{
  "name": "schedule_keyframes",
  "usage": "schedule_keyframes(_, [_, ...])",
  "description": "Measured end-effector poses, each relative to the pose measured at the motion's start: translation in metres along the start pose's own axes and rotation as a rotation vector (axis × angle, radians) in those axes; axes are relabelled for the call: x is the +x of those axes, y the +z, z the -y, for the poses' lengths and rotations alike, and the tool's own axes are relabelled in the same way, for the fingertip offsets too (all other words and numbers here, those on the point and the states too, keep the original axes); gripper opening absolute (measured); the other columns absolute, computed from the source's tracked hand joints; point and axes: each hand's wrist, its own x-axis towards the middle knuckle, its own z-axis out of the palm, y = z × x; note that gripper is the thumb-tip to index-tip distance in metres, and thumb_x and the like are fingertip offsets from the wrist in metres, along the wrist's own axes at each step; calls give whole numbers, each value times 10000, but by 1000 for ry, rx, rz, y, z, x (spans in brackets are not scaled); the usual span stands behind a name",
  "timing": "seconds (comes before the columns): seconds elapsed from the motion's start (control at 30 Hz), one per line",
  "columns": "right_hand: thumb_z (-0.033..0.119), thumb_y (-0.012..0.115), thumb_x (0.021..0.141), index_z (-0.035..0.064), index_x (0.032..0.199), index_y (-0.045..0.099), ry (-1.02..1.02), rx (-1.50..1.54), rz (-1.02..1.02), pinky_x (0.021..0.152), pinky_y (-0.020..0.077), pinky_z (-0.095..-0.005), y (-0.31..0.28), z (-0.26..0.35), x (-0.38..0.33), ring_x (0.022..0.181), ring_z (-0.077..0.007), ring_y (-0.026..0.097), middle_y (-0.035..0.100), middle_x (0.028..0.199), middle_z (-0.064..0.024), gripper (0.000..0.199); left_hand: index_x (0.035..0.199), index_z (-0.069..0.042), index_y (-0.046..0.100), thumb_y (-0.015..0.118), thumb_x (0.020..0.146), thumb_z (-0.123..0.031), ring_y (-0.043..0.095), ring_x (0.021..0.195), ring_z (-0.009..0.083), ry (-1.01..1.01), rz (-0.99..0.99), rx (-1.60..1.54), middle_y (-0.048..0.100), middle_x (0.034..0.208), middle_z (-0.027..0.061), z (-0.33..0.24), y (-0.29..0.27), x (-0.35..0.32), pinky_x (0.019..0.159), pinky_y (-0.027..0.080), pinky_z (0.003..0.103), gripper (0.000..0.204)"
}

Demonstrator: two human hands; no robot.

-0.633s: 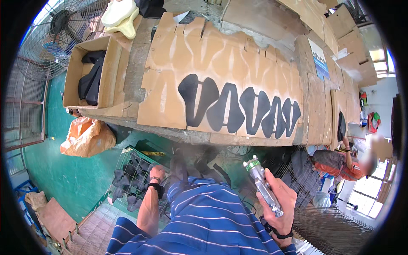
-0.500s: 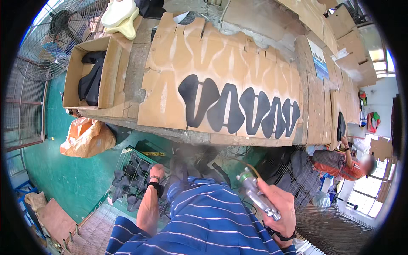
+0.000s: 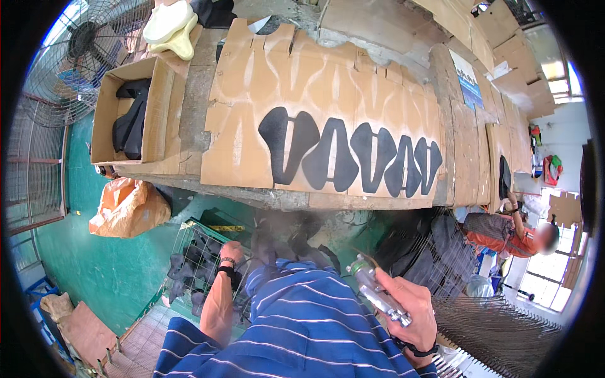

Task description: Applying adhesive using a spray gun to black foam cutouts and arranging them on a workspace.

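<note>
My right hand is wrapped round a silver spray gun with a green ring, held low in front of the table. Curled closed, my left hand hangs beside a wire basket of dark pieces; whatever lies inside its fingers is hidden. Beyond the hands, several black saddle-shaped cut pieces, among them a large left one and a small right one, lie in a row on a brown cardboard sheet. Pale spray outlines mark the cardboard behind them. Neither hand touches the pieces.
A cardboard box holding black pieces stands on the table's left end, near a large fan. An orange sack sits on the floor. At right, a co-worker touches a black piece. Wire racks stand beside my right arm.
The spray gun and my right hand have shifted slightly left. The whole view has moved a little, with the table pieces slightly higher and further left. My left hand stays closed.
</note>
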Motion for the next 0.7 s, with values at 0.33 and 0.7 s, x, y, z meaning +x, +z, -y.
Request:
schedule_keyframes(0.33, [-71,669,595,-5,1429,598,7,-30,-7,779,569,-384,1,-7,-7,868,-396,709,718,1045,-215,841,1119,-99,776,701,846,-309,735,1062,330,-39,60,19,780,1105,145,3,3,-10,934,578,398,352])
schedule_keyframes(0.7, [-16,751,810,-41,1358,640,1,-4,-383,778,547,-327,10,-11,17,827,-277,714,739,1018,-193,560,1009,-130,792,647,847,-364,712,1056,406,-119,148,-86,764,1053,184,12,16,-8,922,569,485,319])
